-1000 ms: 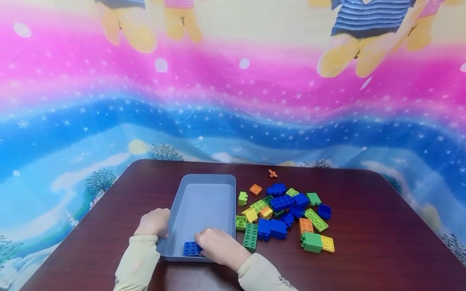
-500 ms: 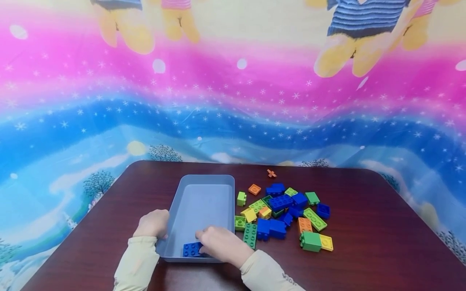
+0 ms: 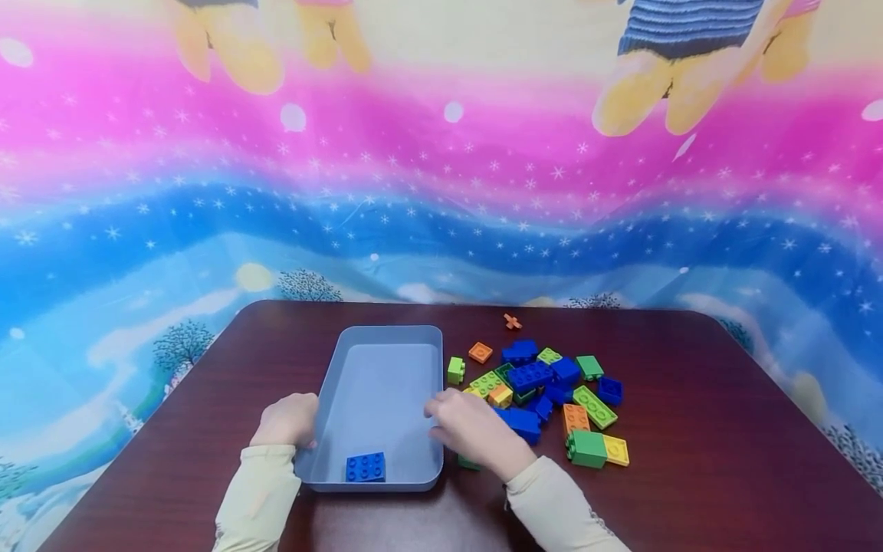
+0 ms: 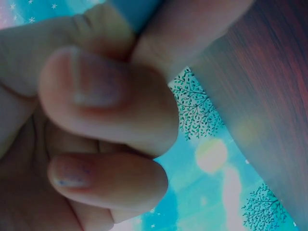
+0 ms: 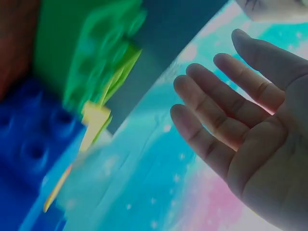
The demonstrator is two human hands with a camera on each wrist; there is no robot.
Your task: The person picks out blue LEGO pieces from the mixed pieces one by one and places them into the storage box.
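Note:
A grey-blue plastic tray (image 3: pixel 386 383) lies on the table with one blue toy brick (image 3: pixel 366 467) near its front edge, studs up. At the tray's left wall, my left hand (image 3: pixel 286 420) grips the rim; in the left wrist view its curled fingers pinch a bit of the blue-grey rim (image 4: pixel 136 12). Over the tray's right edge, my right hand (image 3: pixel 476 429) hovers and holds nothing. The right wrist view has its fingers spread loosely apart, near a green brick (image 5: pixel 82 48) and a blue brick (image 5: pixel 33 144). That hand hides part of the brick pile.
Right of the tray is a loose pile of blue, green, yellow and orange bricks (image 3: pixel 531 376). A small orange cross-shaped piece (image 3: pixel 512 321) lies towards the back. The dark red-brown table (image 3: pixel 690 399) meets a printed cloth backdrop (image 3: pixel 441 169) behind.
My right hand has let go of the blue brick, which stays in the tray, and has moved up and right towards the pile. My left hand keeps its place on the rim.

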